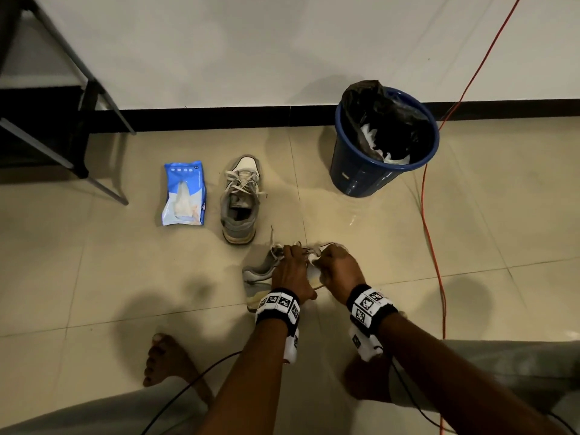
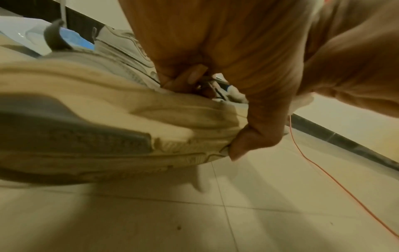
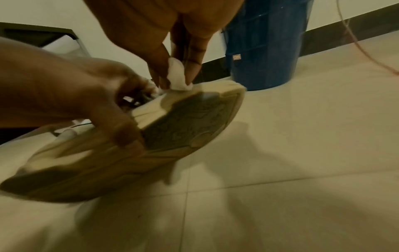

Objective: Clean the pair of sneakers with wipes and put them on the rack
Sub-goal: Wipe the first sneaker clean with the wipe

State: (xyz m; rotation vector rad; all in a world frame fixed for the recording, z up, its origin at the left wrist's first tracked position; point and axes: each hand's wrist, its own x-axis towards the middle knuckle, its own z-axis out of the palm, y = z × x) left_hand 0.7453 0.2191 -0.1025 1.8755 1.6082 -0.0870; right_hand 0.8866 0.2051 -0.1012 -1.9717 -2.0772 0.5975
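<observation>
White wipe (image 3: 178,76) pinched in right hand (image 1: 337,271), pressed on toe edge of held sneaker (image 3: 138,145). Left hand (image 1: 290,274) grips sneaker tilted above floor. Advice: steady grip, short firm strokes along midsole, refold wipe when soiled. Other sneaker (image 1: 240,199) on floor beside wipes pack (image 1: 184,193).

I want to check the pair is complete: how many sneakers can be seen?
2. One sneaker stands on the floor beside the wipes pack; the other sneaker is held tilted in the left hand.

One grey-and-white sneaker (image 1: 240,200) stands upright on the floor beside a blue wipes pack (image 1: 184,194). The other sneaker (image 2: 90,119) is tilted sole-outward, with a white wipe (image 3: 178,77) against its toe edge.
</observation>
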